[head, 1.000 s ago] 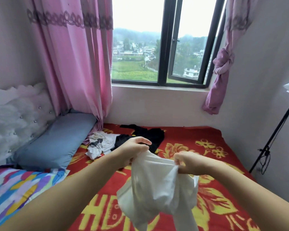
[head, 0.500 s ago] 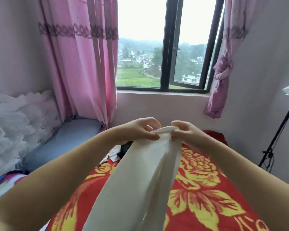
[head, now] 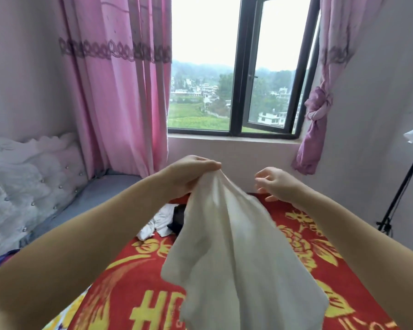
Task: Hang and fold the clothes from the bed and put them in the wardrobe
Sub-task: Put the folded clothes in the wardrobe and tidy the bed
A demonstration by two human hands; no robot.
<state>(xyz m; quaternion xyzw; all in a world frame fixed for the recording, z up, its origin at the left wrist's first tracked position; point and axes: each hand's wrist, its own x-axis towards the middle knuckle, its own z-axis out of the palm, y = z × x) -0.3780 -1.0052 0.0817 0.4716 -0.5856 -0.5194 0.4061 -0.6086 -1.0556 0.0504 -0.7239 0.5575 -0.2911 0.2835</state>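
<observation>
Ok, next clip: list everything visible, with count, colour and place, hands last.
white garment: one, cream-white, hanging from the left hand above the bed
clothes pile: one, white and black, on the blanket behind the garment
blanket: one, red with yellow flowers, covering the bed
pillow: one, grey-blue, by the headboard
headboard: one, white tufted, left
curtains: two, pink, flanking the window
window: one, dark frame, partly open
stand: one, black, far right
left hand: grips the garment
right hand: open, beside the garment
</observation>
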